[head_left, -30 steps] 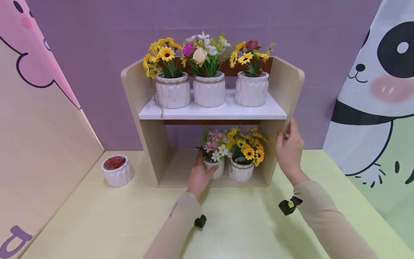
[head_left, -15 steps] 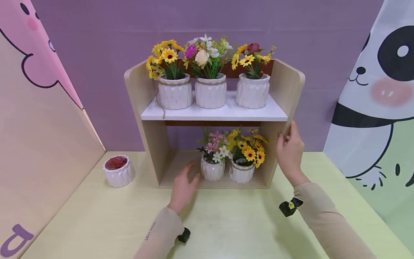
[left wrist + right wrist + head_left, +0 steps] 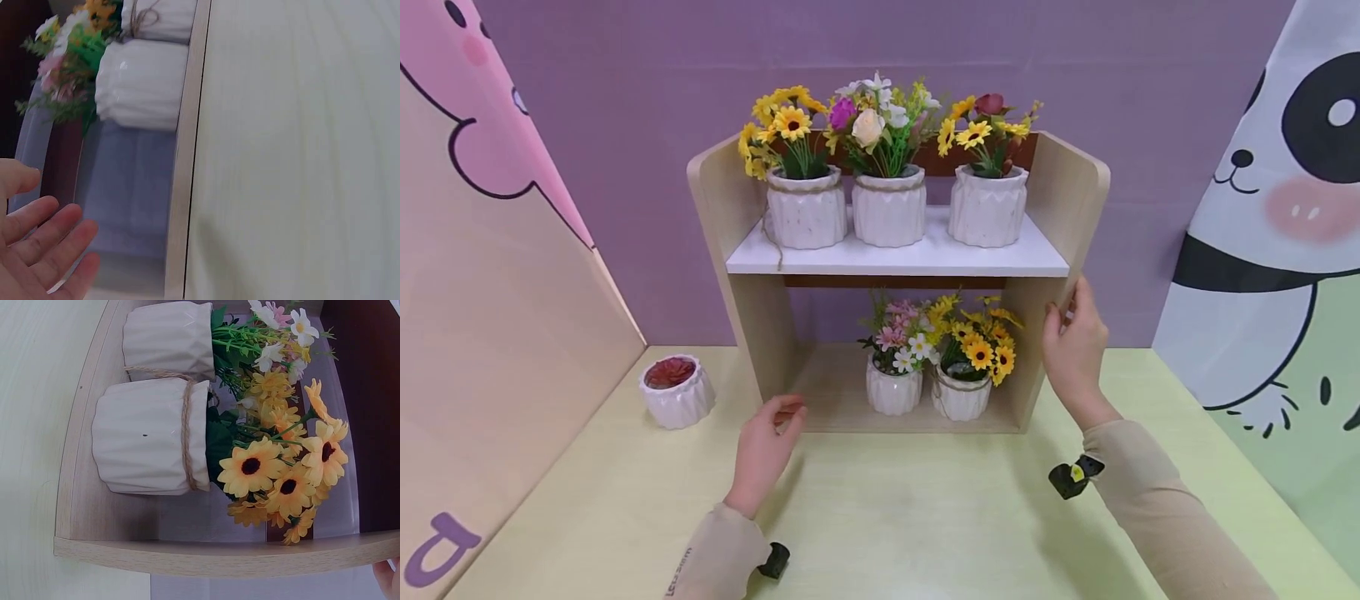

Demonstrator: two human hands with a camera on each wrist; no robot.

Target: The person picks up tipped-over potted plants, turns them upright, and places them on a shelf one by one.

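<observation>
My left hand [image 3: 765, 454], fingers loosely bent and holding nothing, is at the lower left front of the wooden shelf [image 3: 1086, 200]. In the left wrist view its fingers [image 3: 59, 253] spread in front of the lower compartment. My right hand [image 3: 1077, 350] holds the shelf's right side panel by its front edge, with fingertips [image 3: 386, 578] on the outer side in the right wrist view. Inside the lower compartment, a white pot of pink and white flowers [image 3: 894, 392] stands beside a twine-tied white pot of yellow sunflowers [image 3: 961, 396], both toward the right.
Three white flower pots stand on the upper board [image 3: 895, 265]: sunflowers [image 3: 806, 212], mixed flowers [image 3: 889, 208] and yellow flowers with a dark red rose [image 3: 987, 208]. A white pot with a red plant [image 3: 677, 404] is on the table [image 3: 925, 517] at left.
My left hand has let go of the pot of pink and white flowers and moved left and toward me. The right hand stays at the shelf's side panel.
</observation>
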